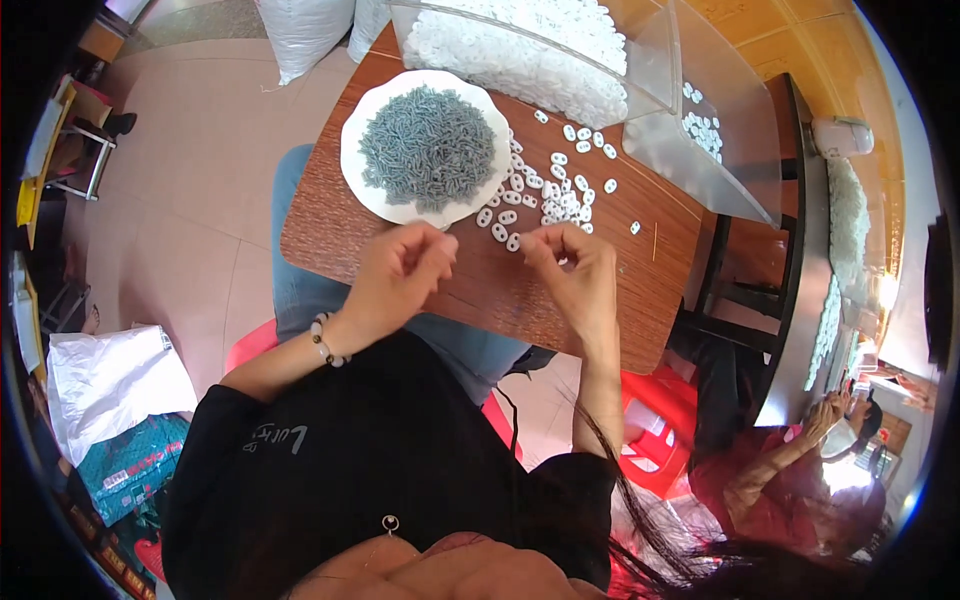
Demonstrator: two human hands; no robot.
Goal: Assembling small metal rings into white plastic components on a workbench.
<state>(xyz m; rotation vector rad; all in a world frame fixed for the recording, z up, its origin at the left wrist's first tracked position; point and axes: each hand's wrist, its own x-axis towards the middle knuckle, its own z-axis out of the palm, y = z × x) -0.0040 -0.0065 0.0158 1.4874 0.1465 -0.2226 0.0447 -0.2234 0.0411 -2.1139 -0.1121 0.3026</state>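
Black cotton top (390,470) fills the bottom of the view, with a red plastic stool (655,425) showing past it at four o'clock. Above that, two bare forearms rise to a small brown wooden board (400,235) resting over blue-jeaned knees (300,290).

The left hand (400,275), a beaded bracelet (326,340) at its wrist, hovers low over the near edge of the board with its fingers curled in and the tips drawn together; whether anything sits between them cannot be told. The right hand (575,275) is just beside it at three o'clock, fingers bent and thumb and forefinger pinched on one small white oval plastic piece (527,240) at its top left corner.

Just beyond the fingertips, at twelve o'clock from both hands, lies a loose scatter of small white oval plastic rings (555,190), the nearest ones almost touching the right hand's knuckles. At eleven o'clock from that scatter stands a round white plate (365,190) heaped with thin grey-blue pins (428,148); its rim touches the nearest rings.

Farther off, at one o'clock, a clear plastic bin (655,60) holds a deep mass of the same white pieces. White woven sacks (305,35) stand on the floor at twelve o'clock. At four o'clock, well apart, another person in a red top (770,480) sits with a hand raised.
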